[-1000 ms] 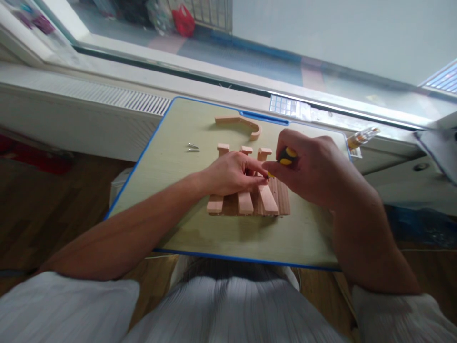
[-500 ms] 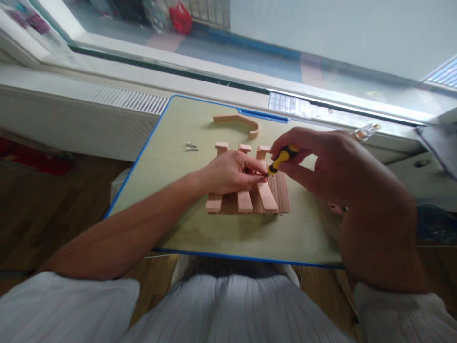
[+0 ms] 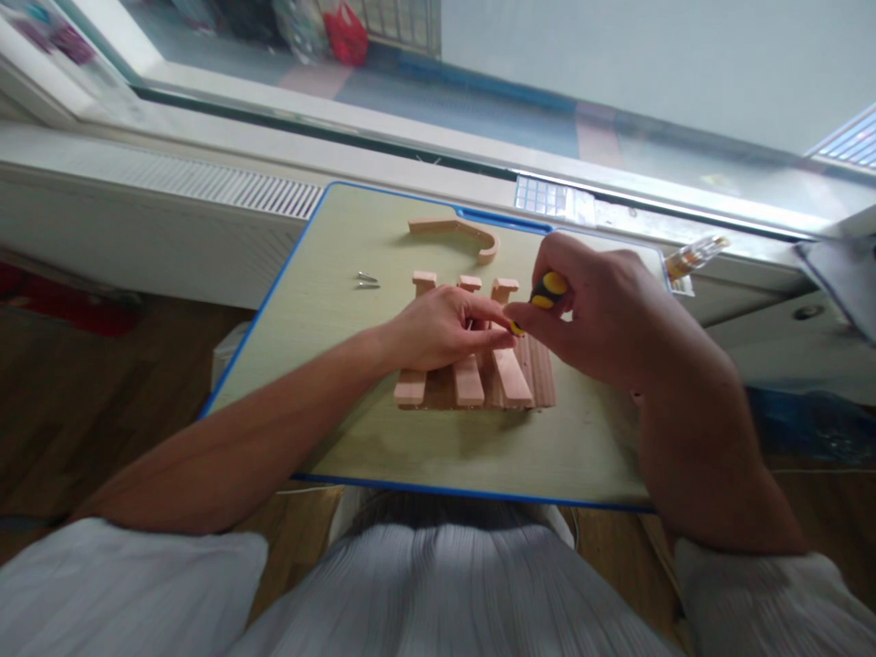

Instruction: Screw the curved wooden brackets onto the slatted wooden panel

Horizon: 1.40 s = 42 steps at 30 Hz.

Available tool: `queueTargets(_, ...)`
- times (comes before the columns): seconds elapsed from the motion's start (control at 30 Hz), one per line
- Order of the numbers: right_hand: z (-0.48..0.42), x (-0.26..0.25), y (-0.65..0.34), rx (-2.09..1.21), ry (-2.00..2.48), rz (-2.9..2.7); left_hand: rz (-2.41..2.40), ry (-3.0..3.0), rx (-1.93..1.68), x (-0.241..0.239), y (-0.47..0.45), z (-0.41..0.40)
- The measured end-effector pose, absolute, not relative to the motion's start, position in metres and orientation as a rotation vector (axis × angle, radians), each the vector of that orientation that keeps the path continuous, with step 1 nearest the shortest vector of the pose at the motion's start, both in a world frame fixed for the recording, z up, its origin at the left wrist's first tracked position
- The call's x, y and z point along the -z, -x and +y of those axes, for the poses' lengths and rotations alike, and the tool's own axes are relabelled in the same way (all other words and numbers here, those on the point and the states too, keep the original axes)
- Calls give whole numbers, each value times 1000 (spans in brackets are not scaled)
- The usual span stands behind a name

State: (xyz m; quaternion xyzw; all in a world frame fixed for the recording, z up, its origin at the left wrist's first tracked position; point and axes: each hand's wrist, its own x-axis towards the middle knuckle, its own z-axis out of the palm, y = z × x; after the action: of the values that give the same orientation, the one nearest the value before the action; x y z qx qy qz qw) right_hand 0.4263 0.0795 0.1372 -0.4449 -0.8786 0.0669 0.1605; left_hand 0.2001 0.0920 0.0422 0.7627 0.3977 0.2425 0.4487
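A wooden slat assembly (image 3: 472,383) with three pale bars lies on the small green table (image 3: 342,301). My left hand (image 3: 442,328) rests on the slats, fingers pinched together near the tip of a yellow and black screwdriver (image 3: 544,294); what they pinch is too small to see. My right hand (image 3: 602,315) is wrapped round the screwdriver's handle, its tip angled down to the slats right beside my left fingertips.
A curved wooden piece (image 3: 455,233) lies at the table's far edge. Two small screws (image 3: 368,281) sit on the left part of the table. A clear-handled tool (image 3: 694,255) rests on the sill at right. A radiator grille (image 3: 205,182) and window run behind.
My right hand lifted and opened a little half a second ago, then closed back over the screwdriver handle. The left hand and the slats stayed in place.
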Motion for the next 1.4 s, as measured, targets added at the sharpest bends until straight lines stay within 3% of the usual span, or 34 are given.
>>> queueTargets(0.37, 89, -148, -448, -610, 1000, -2454, 920, -1956, -580, -43, -198, 93)
queueTargets(0.93, 78, -146, -436, -308, 1090, -2449, 913, -1849, -964, -54, -202, 85)
queueTargets(1.4, 73, -146, -431, -221, 1165, -2483, 681, -1524, -939, -40, -213, 87)
